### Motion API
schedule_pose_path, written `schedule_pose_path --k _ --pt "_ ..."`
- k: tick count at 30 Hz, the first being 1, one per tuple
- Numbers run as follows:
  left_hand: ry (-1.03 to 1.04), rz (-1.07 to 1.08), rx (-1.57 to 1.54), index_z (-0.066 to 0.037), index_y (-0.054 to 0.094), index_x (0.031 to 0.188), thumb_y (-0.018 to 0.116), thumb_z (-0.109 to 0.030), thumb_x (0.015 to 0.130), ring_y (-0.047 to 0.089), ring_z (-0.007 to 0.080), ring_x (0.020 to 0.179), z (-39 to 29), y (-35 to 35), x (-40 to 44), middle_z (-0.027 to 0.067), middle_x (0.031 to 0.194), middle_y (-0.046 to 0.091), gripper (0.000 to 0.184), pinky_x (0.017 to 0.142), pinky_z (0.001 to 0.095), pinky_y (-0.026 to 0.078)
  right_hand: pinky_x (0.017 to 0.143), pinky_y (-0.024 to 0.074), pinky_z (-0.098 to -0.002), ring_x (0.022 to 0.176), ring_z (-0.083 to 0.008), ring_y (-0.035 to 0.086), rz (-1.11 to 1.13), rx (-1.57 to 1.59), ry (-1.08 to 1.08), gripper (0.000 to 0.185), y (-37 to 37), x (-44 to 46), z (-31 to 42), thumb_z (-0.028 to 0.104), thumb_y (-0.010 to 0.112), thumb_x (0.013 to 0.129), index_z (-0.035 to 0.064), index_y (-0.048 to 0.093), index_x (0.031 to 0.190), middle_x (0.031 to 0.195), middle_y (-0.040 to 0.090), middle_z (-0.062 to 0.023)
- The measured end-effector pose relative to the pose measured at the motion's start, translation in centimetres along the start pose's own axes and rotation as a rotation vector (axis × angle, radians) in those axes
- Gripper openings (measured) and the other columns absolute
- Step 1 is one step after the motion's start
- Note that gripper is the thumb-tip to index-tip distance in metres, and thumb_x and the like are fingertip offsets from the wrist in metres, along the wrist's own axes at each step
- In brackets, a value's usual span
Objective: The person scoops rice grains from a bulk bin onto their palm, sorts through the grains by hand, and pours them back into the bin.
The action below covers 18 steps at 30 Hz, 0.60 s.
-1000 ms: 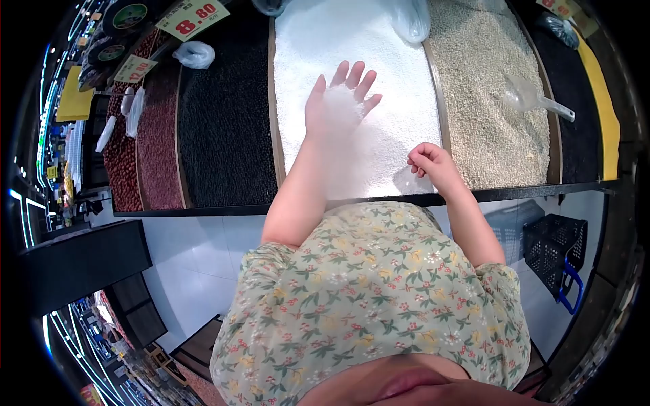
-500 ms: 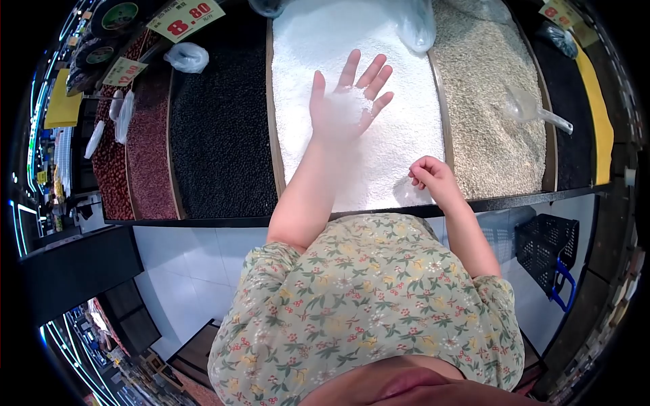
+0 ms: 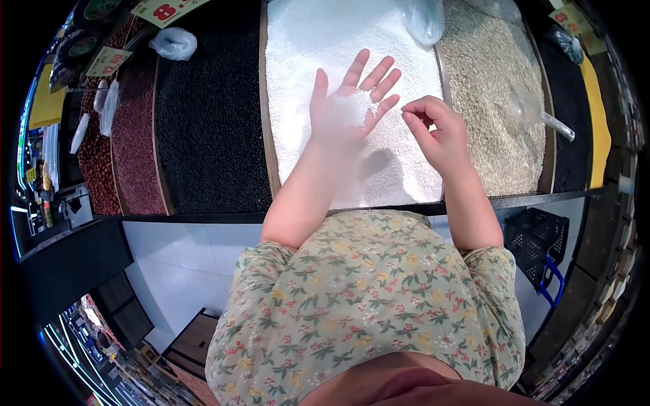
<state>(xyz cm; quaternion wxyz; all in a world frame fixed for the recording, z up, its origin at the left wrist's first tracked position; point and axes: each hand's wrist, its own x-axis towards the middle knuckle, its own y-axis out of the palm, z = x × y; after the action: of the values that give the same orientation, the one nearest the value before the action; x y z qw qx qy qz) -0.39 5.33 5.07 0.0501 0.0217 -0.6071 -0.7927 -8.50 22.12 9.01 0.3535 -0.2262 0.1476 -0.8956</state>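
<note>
My left hand (image 3: pixel 347 108) is held palm up over the bin of white rice (image 3: pixel 298 40), its fingers spread wide. A small heap of white rice grains (image 3: pixel 365 103) lies on the palm toward the finger bases. A hazy patch blurs part of that palm and wrist. Just to its right, my right hand (image 3: pixel 439 132) hangs over the right side of the same bin, thumb and forefinger tips brought close in a pinch. Anything between those fingertips is too small to make out. The two hands are apart.
Wooden dividers separate bins of black grains (image 3: pixel 210 122), reddish grains (image 3: pixel 135 149) and beige grains (image 3: pixel 487 74). A clear scoop (image 3: pixel 531 108) rests in the beige grain. Plastic bags (image 3: pixel 174 44) and price signs (image 3: pixel 108 62) stand around. A black basket (image 3: pixel 535 237) is below right.
My right hand has risen from the front edge of the bin toward my left hand. My left hand stays nearly in place, palm up with rice on it. The view has shifted slightly.
</note>
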Motion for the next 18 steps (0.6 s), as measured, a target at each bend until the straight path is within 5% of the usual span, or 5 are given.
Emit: schedule_pose_path --k 5,18 --pt "0.022 0.06 0.123 -0.017 0.036 0.145 0.056 -0.049 0.088 0.012 0.0397 0.143 0.0 0.1 -0.2 0.0181 0.155 0.017 0.068 0.112 0.0602 0.02 0.052 0.0433 -0.0248 0.061 -0.0135 0.057 0.035 -0.022 -0.037 0.007 0.5 1.3 1.1 0.003 0.067 0.082 0.0019 0.065 0.089 0.08 0.063 -0.0068" --pt "-0.025 0.063 -0.031 -0.018 0.028 0.149 0.046 -0.057 0.09 0.014 0.0383 0.143 0.8 0.0 -0.5 0.0182 0.156 0.015 0.073 0.108 0.0538 0.033 0.054 0.0466 -0.0272 0.061 -0.0159 0.06 0.116 -0.16 -0.119 0.009 1.1 2.7 1.0 0.003 0.069 0.079 0.004 0.067 0.089 0.076 0.064 -0.0082"
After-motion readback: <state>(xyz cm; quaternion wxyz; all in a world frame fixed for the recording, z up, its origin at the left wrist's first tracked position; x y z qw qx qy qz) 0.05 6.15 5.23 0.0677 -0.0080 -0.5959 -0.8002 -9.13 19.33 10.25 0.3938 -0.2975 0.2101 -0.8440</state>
